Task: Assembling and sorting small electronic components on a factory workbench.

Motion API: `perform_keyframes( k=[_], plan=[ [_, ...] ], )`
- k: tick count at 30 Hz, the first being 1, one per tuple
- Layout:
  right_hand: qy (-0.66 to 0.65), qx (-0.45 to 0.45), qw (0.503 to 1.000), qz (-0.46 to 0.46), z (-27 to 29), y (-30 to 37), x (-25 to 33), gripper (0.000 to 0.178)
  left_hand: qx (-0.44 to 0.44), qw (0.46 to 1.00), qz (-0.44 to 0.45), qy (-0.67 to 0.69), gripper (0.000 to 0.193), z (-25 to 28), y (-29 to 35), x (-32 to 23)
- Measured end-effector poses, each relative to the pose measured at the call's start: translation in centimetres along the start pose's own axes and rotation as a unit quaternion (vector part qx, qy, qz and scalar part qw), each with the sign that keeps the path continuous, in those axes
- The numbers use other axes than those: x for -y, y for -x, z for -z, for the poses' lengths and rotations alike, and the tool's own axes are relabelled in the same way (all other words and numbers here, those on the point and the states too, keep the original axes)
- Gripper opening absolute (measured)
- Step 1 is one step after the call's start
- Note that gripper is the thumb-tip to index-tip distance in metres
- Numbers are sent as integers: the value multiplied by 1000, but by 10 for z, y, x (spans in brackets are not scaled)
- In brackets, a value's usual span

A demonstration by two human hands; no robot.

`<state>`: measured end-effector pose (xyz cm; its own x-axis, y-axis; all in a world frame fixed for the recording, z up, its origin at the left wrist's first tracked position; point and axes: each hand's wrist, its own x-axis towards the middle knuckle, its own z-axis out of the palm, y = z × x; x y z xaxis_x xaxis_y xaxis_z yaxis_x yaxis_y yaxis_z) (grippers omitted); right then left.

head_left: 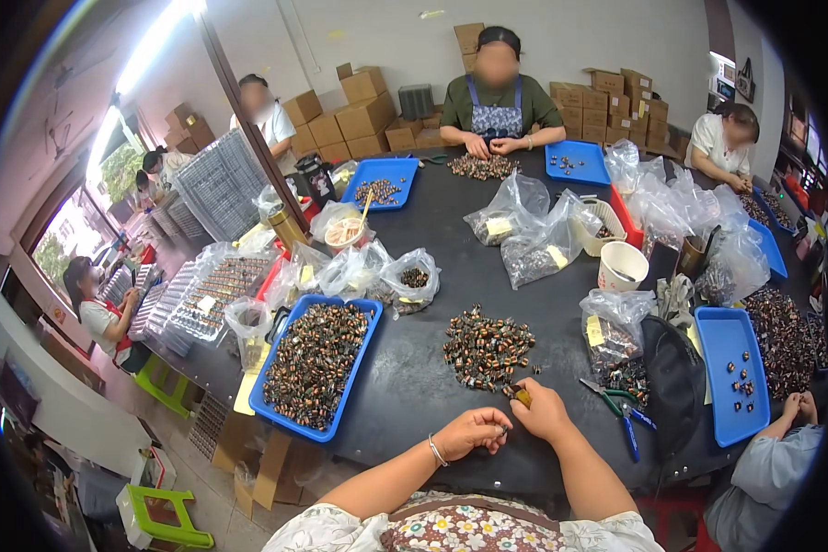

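Observation:
My left hand (474,432) is closed in a pinch on a small dark part (503,430), too small to make out fully. Beside it, my right hand (545,411) is wrapped round a small yellow object (523,397), mostly hidden by the fingers. Just beyond both hands lies a loose pile of small copper-and-black coil parts (489,350) on the dark table (414,368). To the left, a blue tray (373,317) is heaped with the same kind of coils. Pliers with green handles (605,396) and cutters with blue handles (631,432) lie right of my right hand.
A black bag (673,377) and a plastic bag of parts (616,336) sit to the right. Farther right is a blue tray (727,423) with several parts. A white tub (622,267) and clear bags (543,244) stand beyond. Co-workers sit around the table.

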<state>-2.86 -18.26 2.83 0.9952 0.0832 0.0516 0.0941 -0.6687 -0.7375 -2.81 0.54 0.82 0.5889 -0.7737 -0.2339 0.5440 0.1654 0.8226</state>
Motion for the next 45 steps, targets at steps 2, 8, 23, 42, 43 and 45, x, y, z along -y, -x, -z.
perform_keyframes(
  k=[2,8,23,42,43,45],
  plan=[
    [-12,-6,1000,-1,0,-1,-3,32,-12,1000,-1,-7,19,-1,1,1],
    [19,41,998,43,-1,1,-13,33,5,999,42,24,20,-2,-4,-4],
    [-2,59,997,54,4,-5,-16,28,52,991,62,111,27,13,-11,-8],
    [-26,47,996,71,3,-4,-18,26,57,990,56,116,28,10,-10,-8],
    [-27,46,996,71,2,-4,-18,26,56,990,54,115,28,10,-9,-8],
    [-29,48,995,82,3,-4,-20,25,65,990,49,113,28,11,-9,-7]
  ],
)
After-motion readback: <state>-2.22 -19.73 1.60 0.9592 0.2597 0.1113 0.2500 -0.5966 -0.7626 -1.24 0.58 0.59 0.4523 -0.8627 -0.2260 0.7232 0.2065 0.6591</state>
